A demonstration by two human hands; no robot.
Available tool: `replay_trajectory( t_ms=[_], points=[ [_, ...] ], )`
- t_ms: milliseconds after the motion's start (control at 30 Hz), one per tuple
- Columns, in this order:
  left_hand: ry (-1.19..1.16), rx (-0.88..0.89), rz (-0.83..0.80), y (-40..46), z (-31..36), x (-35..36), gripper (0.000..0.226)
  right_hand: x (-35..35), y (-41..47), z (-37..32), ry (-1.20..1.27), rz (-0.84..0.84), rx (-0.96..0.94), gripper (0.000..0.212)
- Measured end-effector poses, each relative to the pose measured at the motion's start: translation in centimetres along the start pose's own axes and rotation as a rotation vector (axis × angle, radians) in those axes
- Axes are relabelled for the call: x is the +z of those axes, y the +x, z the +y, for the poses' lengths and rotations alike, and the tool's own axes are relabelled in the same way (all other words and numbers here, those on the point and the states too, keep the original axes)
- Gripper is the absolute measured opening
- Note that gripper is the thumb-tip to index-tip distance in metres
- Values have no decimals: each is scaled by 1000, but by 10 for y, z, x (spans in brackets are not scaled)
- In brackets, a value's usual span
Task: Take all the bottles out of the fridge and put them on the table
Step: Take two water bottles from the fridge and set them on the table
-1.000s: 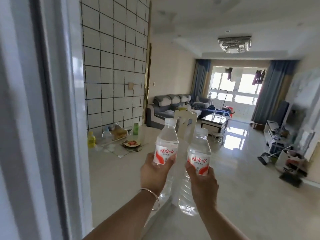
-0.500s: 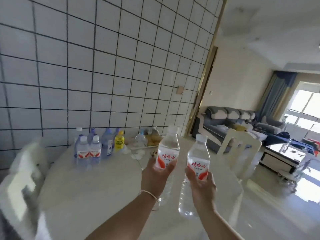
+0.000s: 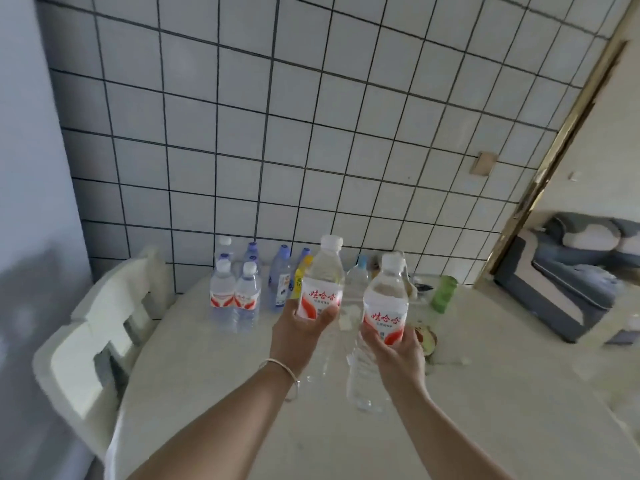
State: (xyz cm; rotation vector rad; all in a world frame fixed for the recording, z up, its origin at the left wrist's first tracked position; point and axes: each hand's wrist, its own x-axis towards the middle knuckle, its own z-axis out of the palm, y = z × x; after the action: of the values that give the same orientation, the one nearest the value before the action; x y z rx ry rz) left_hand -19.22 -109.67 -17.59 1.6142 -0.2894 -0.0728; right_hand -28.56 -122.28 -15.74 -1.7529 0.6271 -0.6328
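— What sort of place is showing here?
— A home's dining corner, seemingly: a tiled wall [image 3: 311, 133] is backing a pale table [image 3: 214, 393], a chair [image 3: 100, 341] is standing beside it, and a sofa [image 3: 581, 271] is sitting beyond.

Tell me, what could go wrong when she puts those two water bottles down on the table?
The bottles already standing are packed close by the tiled wall, so a new one set among them could knock some over. Each hand, left hand and right hand, holds a bottle with no free hand to steady anything: left bottle, right bottle. The plate lies just past the right hand and could get bumped.
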Motion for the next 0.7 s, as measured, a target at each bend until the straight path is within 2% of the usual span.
replay_trajectory(
  t_ms=[33, 200, 400, 467, 600, 700],
  points=[
    [8, 1, 10, 16, -7, 0, 37, 10, 15, 4, -14, -18, 5, 38],
    [4, -17, -22, 90, -42, 4, 43, 55, 93, 28, -84, -130, 40, 47],
    [-86, -166, 31, 160, -96, 6, 39, 99, 169, 68, -140, -271, 128, 66],
    [-107, -209, 45, 174, -112, 8, 44, 113, 188, 82, -158, -291, 155, 71],
    [-49, -241, 35, 204, -139, 9, 69, 140, 220, 107, -164, -318, 180, 57],
    [67, -250, 39, 225, -158, 9, 68, 155, 238, 120, -190, -364, 194, 52]
  ],
)
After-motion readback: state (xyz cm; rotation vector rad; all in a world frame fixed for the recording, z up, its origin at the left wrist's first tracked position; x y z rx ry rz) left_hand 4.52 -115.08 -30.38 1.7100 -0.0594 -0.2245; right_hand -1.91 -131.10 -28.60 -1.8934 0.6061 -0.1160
